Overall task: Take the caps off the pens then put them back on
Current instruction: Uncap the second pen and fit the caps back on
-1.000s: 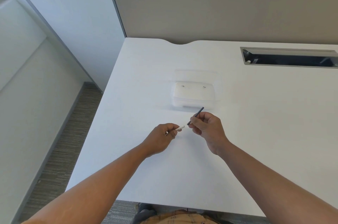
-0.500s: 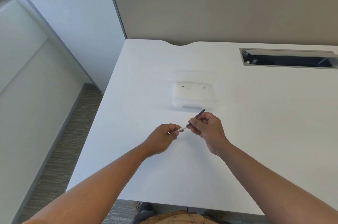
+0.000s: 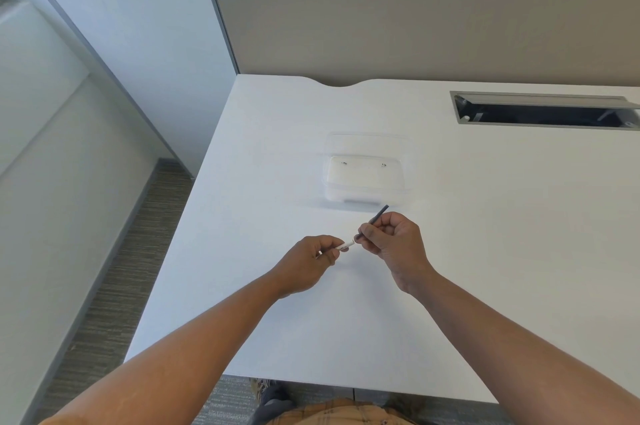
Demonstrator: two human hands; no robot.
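Holding white pen (image 3: pixel 346 245) | left hand (image 3: pixel 308 265) | tip up-right toward dark cap (image 3: pixel 377 216)

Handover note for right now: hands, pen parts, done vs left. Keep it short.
Left hand: shut on the white pen piece, its end pointing at the right hand.
Right hand: shut on the dark pen piece, which angles up toward the clear plastic case.
The two pieces sit tip to tip above the white desk with a small gap; not joined.
Which piece is the cap I cannot tell.
Left: bring the pieces together. No other pens in view.
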